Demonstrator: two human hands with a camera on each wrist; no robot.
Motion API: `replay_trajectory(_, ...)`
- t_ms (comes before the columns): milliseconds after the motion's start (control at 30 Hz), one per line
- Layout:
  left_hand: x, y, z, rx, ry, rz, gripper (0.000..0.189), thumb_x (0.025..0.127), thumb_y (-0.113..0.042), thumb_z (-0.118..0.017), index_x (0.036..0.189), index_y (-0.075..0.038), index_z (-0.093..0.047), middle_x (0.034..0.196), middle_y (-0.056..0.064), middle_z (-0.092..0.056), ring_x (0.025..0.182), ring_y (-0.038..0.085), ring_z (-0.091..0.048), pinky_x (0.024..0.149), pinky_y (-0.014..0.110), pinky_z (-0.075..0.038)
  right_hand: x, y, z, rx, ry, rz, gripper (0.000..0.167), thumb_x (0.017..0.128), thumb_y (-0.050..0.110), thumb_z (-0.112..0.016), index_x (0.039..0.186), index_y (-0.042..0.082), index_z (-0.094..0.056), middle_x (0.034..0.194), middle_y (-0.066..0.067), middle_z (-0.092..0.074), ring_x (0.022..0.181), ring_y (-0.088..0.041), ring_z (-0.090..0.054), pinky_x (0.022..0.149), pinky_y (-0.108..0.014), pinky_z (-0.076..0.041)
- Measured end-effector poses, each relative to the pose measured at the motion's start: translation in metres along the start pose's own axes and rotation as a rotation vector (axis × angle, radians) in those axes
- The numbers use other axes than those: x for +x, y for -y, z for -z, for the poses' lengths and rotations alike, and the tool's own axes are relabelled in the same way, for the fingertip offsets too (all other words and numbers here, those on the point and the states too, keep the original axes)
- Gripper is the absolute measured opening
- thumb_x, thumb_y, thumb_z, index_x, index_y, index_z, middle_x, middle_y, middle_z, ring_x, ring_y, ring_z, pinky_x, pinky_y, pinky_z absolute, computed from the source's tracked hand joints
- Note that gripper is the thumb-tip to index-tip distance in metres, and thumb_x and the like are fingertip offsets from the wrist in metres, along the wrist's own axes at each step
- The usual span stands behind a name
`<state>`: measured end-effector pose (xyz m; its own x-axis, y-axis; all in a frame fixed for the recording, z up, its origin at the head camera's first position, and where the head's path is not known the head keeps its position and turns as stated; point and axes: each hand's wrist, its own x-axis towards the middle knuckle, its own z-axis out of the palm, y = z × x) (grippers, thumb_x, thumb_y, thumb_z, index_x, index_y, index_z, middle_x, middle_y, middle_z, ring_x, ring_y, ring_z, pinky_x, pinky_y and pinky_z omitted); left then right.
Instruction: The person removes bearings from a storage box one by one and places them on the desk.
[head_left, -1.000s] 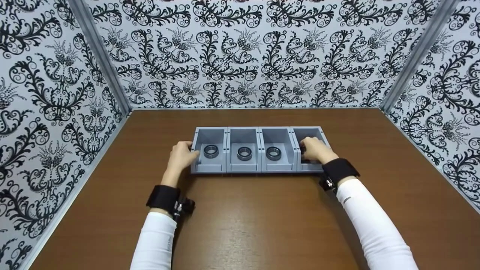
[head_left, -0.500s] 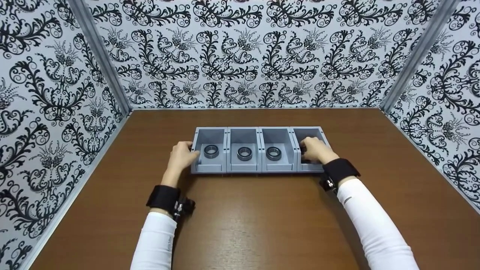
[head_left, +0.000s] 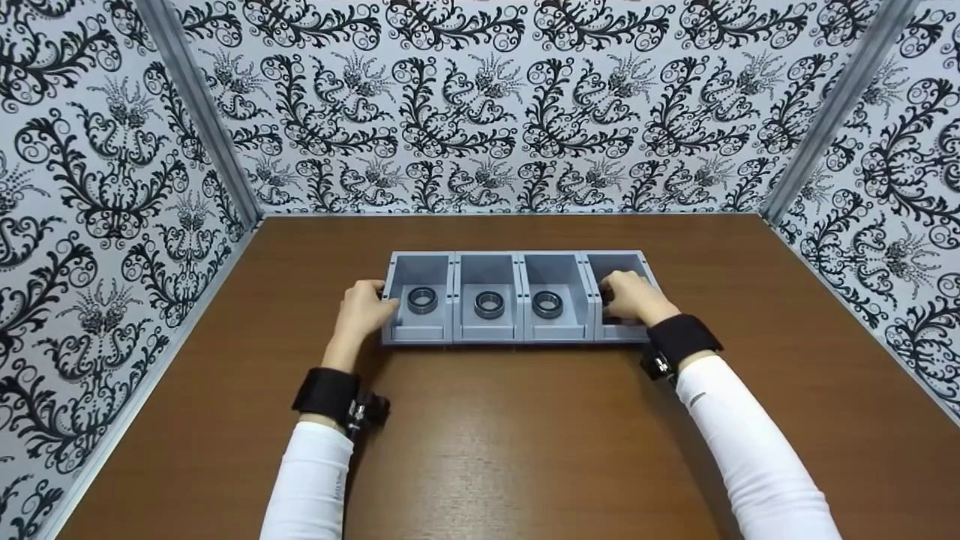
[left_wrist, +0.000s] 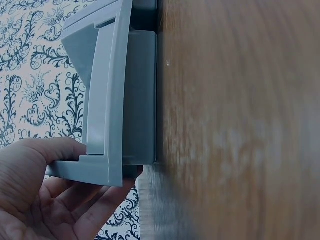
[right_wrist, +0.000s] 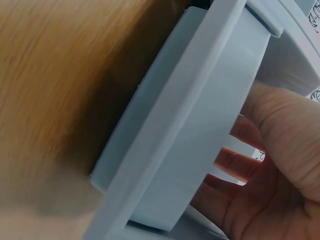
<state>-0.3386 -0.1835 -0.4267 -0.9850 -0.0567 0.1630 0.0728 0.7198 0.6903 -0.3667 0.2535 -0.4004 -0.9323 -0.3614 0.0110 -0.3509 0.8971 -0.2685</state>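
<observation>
A row of light grey plastic bins [head_left: 484, 337] stands on the table. Three ball bearings lie flat in them, one in the left bin [head_left: 422, 301], one in the second [head_left: 489, 305] and one in the third [head_left: 547, 304]. My left hand [head_left: 363, 309] grips the outer side wall of the leftmost bin, thumb inside and fingers outside and under its edge, as the left wrist view shows. My right hand [head_left: 634, 297] reaches down into the rightmost bin with bent fingers [right_wrist: 235, 162] behind the front lip [right_wrist: 200, 125]. Something dark shows by its fingertips; I cannot tell whether it is held.
Brown wooden table top [head_left: 480, 435] spreads in front of the bins and to both sides. Black-and-white patterned panels [head_left: 480, 112] enclose the back and sides, with grey metal posts [head_left: 202, 112] at the corners.
</observation>
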Motion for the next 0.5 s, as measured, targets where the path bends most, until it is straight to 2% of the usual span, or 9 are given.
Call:
replay_trajectory(200, -0.0003, -0.0005, 0.0006, 0.002, 0.001, -0.005, 0.038, 0.092, -0.01, -0.066, 0.125, 0.008, -0.071, 0.116, 0.027, -0.072, 0.096, 0.039, -0.065, 0.088, 0.055, -0.052, -0.0008, 0.0017, 0.004, 0.006, -0.003, 0.008, 0.047, 0.078, 0.001, -0.072, 0.122, -0.016, -0.067, 0.119, -0.034, -0.069, 0.11, -0.051, -0.066, 0.095, -0.06, -0.052)
replay_trajectory(500, -0.0004, 0.0005, -0.0003, -0.004, -0.004, -0.009, 0.039, 0.091, -0.01, -0.066, 0.125, 0.009, -0.071, 0.117, 0.028, -0.072, 0.097, 0.041, -0.066, 0.089, 0.056, -0.052, -0.0031, 0.0013, 0.0063, 0.028, -0.017, 0.032, 0.045, 0.074, 0.0, -0.068, 0.117, -0.014, -0.07, 0.111, -0.03, -0.072, 0.086, -0.038, -0.069, 0.081, -0.052, -0.057)
